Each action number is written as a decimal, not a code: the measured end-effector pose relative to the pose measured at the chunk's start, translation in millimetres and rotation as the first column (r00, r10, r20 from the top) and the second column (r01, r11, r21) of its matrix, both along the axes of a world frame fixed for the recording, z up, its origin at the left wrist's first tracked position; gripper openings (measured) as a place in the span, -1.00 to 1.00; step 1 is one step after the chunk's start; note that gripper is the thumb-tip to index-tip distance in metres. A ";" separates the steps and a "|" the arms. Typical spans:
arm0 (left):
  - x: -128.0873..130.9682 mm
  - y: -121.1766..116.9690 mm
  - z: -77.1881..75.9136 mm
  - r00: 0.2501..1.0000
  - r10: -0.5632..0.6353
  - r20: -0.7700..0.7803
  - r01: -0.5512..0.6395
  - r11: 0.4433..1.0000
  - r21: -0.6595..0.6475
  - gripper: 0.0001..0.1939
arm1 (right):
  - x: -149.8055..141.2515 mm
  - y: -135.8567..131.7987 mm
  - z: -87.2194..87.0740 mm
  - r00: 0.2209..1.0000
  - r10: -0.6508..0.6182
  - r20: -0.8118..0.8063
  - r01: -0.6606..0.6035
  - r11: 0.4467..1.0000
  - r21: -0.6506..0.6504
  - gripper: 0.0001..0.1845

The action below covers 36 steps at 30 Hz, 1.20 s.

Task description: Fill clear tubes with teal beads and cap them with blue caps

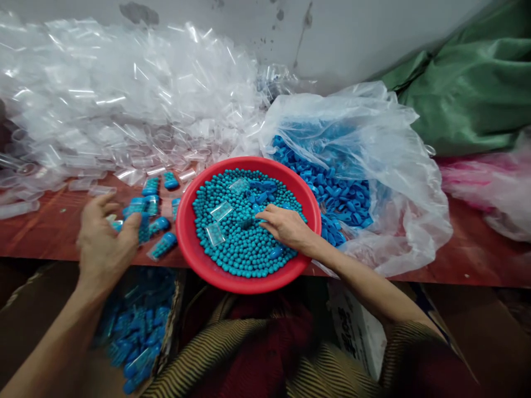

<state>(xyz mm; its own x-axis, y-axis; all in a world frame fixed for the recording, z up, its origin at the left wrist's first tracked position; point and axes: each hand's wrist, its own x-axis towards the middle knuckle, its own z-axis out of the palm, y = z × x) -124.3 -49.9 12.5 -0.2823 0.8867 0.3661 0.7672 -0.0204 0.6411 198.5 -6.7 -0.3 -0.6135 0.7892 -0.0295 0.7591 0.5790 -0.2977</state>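
While the right hand is pinched on what looks like a small clear tube, head view has that tube at its fingertips, down in the teal beads of a red basin. Step in hand: likely filling the tube. Next move seems to call for a firm pinch, mouth up, then a cap; loose blue caps lie just beyond the fingers, bagged caps right of the hand. Left hand half open, no grip visible; can't tell if it touches the filled tubes beside it. Surface: red tabletop, empty tubes heaped beyond the left hand. Room: stained gray wall behind, green sheet far right of the right hand, carton below the left.
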 end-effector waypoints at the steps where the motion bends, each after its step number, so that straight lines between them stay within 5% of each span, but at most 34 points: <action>1: 0.3 -1.4 -0.5 0.999 0.042 -0.030 -0.041 0.999 0.026 -0.49 | -6.9 2.2 1.1 0.998 0.037 0.054 -0.039 0.999 0.027 -0.75; 3: 12.1 -3.0 0.1 0.998 0.052 -0.016 -0.052 0.999 0.014 -0.50 | -21.6 8.8 0.0 0.983 0.121 0.142 -0.134 0.987 0.093 -0.75; 6: 44.1 -0.2 -0.6 0.990 -0.142 -0.008 0.141 0.989 -0.040 -0.67 | -39.5 20.5 -9.0 0.950 0.204 0.235 -0.251 0.949 0.190 -0.75; 13: 93.5 11.0 -15.9 0.917 -0.397 -0.044 0.393 0.916 -0.078 -0.74 | -38.7 22.5 -9.8 0.936 0.248 0.251 -0.309 0.918 0.248 -0.71; 18: 114.7 20.6 -23.3 0.853 -0.521 0.027 0.515 0.832 -0.207 -0.57 | -27.5 21.8 8.0 0.985 0.166 -0.035 -0.162 0.982 0.098 -0.82; 21: 128.6 28.9 -24.1 0.802 -0.578 0.151 0.597 0.767 -0.236 -0.53 | -24.6 26.1 12.8 0.943 0.081 -0.322 -0.112 0.991 -0.078 -0.79; 24: 136.5 33.1 -21.8 0.757 -0.549 0.355 0.639 0.736 -0.223 -0.59 | -11.9 25.2 17.7 0.906 -0.009 -0.423 -0.077 0.980 -0.186 -0.74; 26: 137.5 32.9 -20.1 0.683 -0.490 0.541 0.684 0.689 -0.240 -0.62 | 4.4 18.6 20.9 0.940 -0.024 -0.341 -0.039 0.984 -0.176 -0.68; 29: 135.7 30.2 -19.1 0.581 -0.346 0.737 0.743 0.595 -0.307 -0.62 | 29.5 1.8 21.1 0.997 0.059 0.057 -0.052 0.991 -0.121 -0.67; 32: 134.8 27.7 -20.6 0.542 -0.245 0.804 0.767 0.536 -0.353 -0.60 | 38.5 -11.8 15.2 0.908 0.145 0.392 -0.102 0.986 -0.129 -0.82; 36: 135.9 26.4 -25.4 0.525 -0.258 0.811 0.792 0.496 -0.356 -0.59 | 27.8 -10.5 14.2 0.887 0.144 0.439 -0.096 0.987 -0.130 -0.85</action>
